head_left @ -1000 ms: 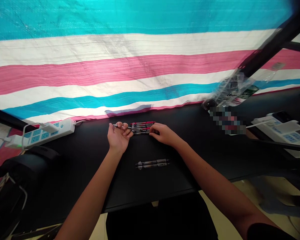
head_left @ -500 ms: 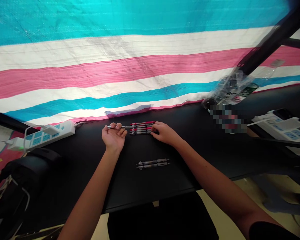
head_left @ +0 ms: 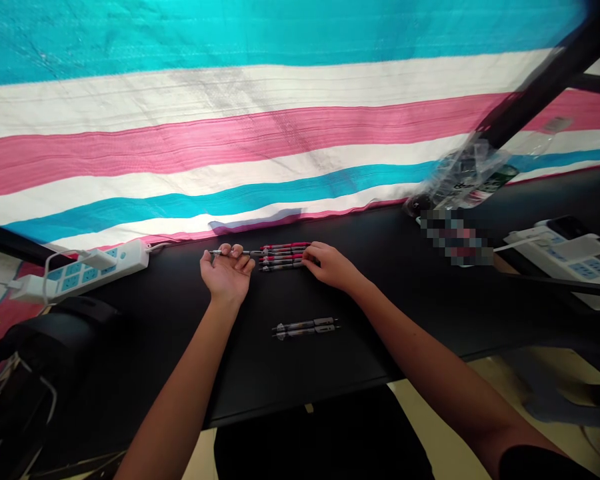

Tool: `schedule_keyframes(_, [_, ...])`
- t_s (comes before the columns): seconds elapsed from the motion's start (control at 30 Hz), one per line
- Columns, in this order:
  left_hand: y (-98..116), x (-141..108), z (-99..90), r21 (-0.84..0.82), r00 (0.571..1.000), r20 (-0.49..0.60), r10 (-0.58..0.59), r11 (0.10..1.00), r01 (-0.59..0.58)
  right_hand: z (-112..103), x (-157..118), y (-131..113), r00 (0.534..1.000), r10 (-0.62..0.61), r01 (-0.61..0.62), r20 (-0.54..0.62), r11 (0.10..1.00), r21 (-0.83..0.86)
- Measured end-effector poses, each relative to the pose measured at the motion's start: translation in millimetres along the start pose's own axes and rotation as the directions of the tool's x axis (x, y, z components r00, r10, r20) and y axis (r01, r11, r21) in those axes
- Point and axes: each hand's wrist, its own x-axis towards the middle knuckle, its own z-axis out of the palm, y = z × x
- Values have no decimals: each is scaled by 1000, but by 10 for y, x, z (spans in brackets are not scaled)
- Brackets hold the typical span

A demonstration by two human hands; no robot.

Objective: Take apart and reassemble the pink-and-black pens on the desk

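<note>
My left hand point(head_left: 227, 275) lies palm up just left of a row of pens, its fingers curled around a grey pen point(head_left: 215, 252) that sticks out on both sides. Red and grey pens point(head_left: 283, 257) lie side by side at the back middle of the table. At their right ends is my right hand point(head_left: 326, 265), with thumb and fingers pinched at a pen; those ends are partly covered. Nearer to me, two grey clear-barrelled pens point(head_left: 305, 327) lie parallel, apart from the row.
The black table point(head_left: 180, 360) meets a striped sheet point(head_left: 280, 127) at the back. A power strip point(head_left: 93, 270) with plugs stands at left, another power strip point(head_left: 580, 267) at right. A clear plastic bag point(head_left: 473, 177) sits at the back right, and a black object point(head_left: 75, 333) at the left edge.
My left hand has tilted slightly, its thumb shifting a little left, with the pen still in it. The right hand stays at the row almost unmoved.
</note>
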Motion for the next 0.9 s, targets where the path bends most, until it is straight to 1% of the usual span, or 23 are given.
schedule_keyframes(0.1, [-8,-4,-1,-2,1000,-1,-27,1000,27,-7,2,-15,999,9,-8,-43,1000,27])
schedule_keyframes(0.23, [-31,-15,10,-12,999,3,-32,999,32,-21,5,-18,994,13,-5,-108,998,67])
schedule_keyframes(0.4, [-102,-39,20,-12,998,3,-64,998,64,-26,7,-18,984,33,-15,-173,994,105])
schedule_keyframes(0.5, [-154,-55,23,-3,998,-2,-56,998,56,-18,7,-32,978,45,-17,-203,990,139])
schedule_keyframes(0.63, [-205,-74,29,2,996,-12,-89,996,89,-3,5,-57,976,47,-8,-213,984,179])
schedule_keyframes(0.8, [-255,-113,64,-37,988,-18,-156,987,156,-8,1,-111,975,37,9,-218,979,206])
schedule_keyframes(0.9, [-280,-143,88,-9,990,-51,-135,991,135,-16,-4,-144,976,45,6,-215,973,233])
